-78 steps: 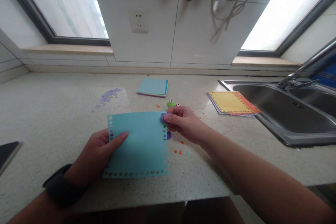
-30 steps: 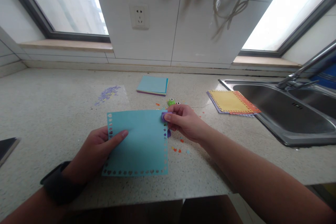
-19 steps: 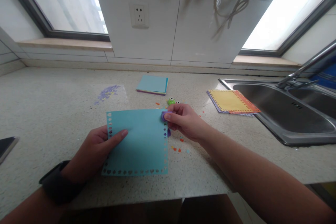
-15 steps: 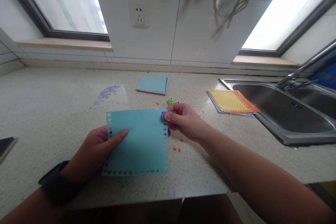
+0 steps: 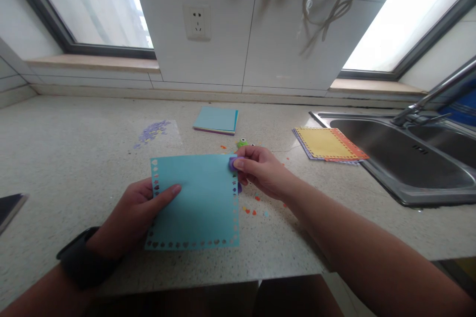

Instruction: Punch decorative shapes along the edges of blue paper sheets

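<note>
A light blue paper sheet (image 5: 199,198) with small shapes punched along its left, bottom and right edges is held over the speckled counter. My left hand (image 5: 139,213) grips its left edge, thumb on top. My right hand (image 5: 260,171) pinches a small purple paper punch (image 5: 233,163) clamped onto the sheet's top right corner. Coloured paper bits (image 5: 251,210) lie on the counter under that hand. A green frog-shaped punch (image 5: 242,142) sits just behind my right hand.
A stack of blue and purple sheets (image 5: 216,120) lies farther back. Yellow, orange and purple punched sheets (image 5: 327,144) sit beside the steel sink (image 5: 405,158). Purple scraps (image 5: 152,132) lie on a clear film at the back left. A dark object (image 5: 9,205) is at the left edge.
Almost nothing has moved. The punch has stayed at the sheet's top right corner with both hands holding as before; the view has shifted slightly.
</note>
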A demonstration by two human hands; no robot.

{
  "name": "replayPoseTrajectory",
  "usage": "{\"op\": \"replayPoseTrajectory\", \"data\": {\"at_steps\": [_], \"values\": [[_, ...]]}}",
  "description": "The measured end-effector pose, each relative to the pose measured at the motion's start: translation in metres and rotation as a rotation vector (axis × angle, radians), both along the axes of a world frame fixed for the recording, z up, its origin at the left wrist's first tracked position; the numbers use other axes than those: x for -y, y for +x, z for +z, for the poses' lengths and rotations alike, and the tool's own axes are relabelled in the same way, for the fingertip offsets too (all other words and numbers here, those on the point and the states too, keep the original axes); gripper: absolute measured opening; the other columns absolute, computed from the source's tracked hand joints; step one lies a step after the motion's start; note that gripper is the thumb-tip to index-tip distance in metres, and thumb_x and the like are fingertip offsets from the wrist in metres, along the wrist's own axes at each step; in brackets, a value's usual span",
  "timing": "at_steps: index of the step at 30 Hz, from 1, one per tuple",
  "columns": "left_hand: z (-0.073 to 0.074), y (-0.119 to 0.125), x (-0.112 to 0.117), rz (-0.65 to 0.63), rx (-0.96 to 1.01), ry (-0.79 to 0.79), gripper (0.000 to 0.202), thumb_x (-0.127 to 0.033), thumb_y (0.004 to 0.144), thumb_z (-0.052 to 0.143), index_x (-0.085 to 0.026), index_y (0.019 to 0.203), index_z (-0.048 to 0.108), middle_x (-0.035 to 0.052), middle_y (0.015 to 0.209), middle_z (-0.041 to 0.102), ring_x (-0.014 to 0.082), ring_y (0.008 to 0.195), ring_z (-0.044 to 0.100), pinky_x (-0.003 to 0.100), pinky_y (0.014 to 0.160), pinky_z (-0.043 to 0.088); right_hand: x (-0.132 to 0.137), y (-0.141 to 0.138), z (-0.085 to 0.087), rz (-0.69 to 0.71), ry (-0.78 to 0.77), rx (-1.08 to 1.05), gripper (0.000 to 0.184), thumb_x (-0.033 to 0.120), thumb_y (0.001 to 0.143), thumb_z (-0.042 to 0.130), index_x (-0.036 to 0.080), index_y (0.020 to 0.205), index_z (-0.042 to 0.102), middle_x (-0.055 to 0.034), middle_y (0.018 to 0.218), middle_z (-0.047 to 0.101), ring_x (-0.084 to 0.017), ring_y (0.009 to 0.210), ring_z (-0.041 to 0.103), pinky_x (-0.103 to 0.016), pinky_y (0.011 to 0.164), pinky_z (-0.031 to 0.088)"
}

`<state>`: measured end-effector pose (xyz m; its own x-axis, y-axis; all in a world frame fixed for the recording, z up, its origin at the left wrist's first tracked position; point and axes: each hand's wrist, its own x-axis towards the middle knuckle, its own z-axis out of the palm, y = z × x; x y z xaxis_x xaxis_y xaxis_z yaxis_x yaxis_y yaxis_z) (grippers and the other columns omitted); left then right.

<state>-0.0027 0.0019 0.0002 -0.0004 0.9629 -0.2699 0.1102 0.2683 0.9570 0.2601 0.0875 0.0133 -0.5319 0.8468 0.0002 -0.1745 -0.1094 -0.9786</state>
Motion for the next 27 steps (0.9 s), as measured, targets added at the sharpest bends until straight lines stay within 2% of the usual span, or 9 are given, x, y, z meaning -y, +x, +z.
{"op": "replayPoseTrajectory", "data": {"at_steps": [7,11,14,17,21,24,27], "values": [[0.001,0.001,0.001,0.006,0.043,-0.014,0.034,-0.047,0.081,0.074,-0.025,0.106,0.074,0.0053,0.097,0.08,0.0298,0.087,0.075,0.038,0.072,0.063,-0.007,0.007,0.003,-0.108,-0.02,-0.085,0.022,0.034,0.079,0.076,0.016,0.08,0.063,0.0007,0.069,0.059,-0.009,0.054,0.053,-0.024,0.047,0.038],[0.0,0.001,0.0,0.0,0.074,-0.002,0.032,-0.045,0.082,0.074,-0.025,0.107,0.073,0.0053,0.1,0.08,0.0304,0.09,0.075,0.04,0.076,0.062,-0.015,0.019,0.002,-0.126,0.104,0.058,0.025,0.04,0.084,0.069,0.016,0.079,0.063,0.001,0.069,0.058,-0.01,0.055,0.051,-0.025,0.05,0.038],[-0.001,0.0,0.0,-0.007,0.105,0.019,0.033,-0.045,0.083,0.073,-0.024,0.109,0.072,0.0052,0.101,0.079,0.0299,0.089,0.075,0.041,0.078,0.061,-0.016,0.028,0.006,-0.07,0.307,0.325,0.025,0.041,0.087,0.066,0.016,0.086,0.066,-0.0006,0.074,0.06,-0.011,0.062,0.052,-0.026,0.057,0.04],[-0.002,-0.001,0.0,-0.006,0.099,0.05,0.035,-0.046,0.084,0.072,-0.023,0.111,0.07,0.006,0.103,0.079,0.0296,0.092,0.074,0.042,0.08,0.061,-0.013,0.033,0.014,0.021,0.522,0.59,0.019,0.035,0.088,0.064,0.017,0.091,0.068,-0.0013,0.078,0.063,-0.013,0.068,0.053,-0.027,0.061,0.04],[-0.003,-0.001,0.001,-0.01,0.104,0.057,0.041,-0.045,0.084,0.072,-0.02,0.116,0.066,0.008,0.105,0.078,0.0301,0.095,0.074,0.042,0.08,0.06,-0.006,0.037,0.027,0.178,0.764,0.837,0.015,0.031,0.084,0.065,0.02,0.091,0.073,-0.0025,0.083,0.067,-0.016,0.074,0.057,-0.028,0.067,0.04],[-0.002,0.0,-0.001,-0.022,0.086,0.086,0.046,-0.044,0.084,0.073,-0.017,0.12,0.064,0.0097,0.106,0.078,0.0303,0.095,0.073,0.042,0.078,0.06,-0.004,0.041,0.033,0.306,0.83,0.954,0.017,0.032,0.081,0.067,0.022,0.091,0.076,-0.0031,0.085,0.07,-0.018,0.078,0.06,-0.029,0.069,0.039],[-0.003,0.0,-0.002,-0.043,0.062,0.14,0.047,-0.042,0.083,0.074,-0.017,0.122,0.062,0.0102,0.108,0.077,0.0291,0.094,0.073,0.04,0.078,0.059,-0.004,0.044,0.034,0.367,0.86,1.017,0.021,0.033,0.082,0.066,0.023,0.096,0.078,-0.004,0.086,0.072,-0.019,0.078,0.063,-0.03,0.069,0.039]]}}
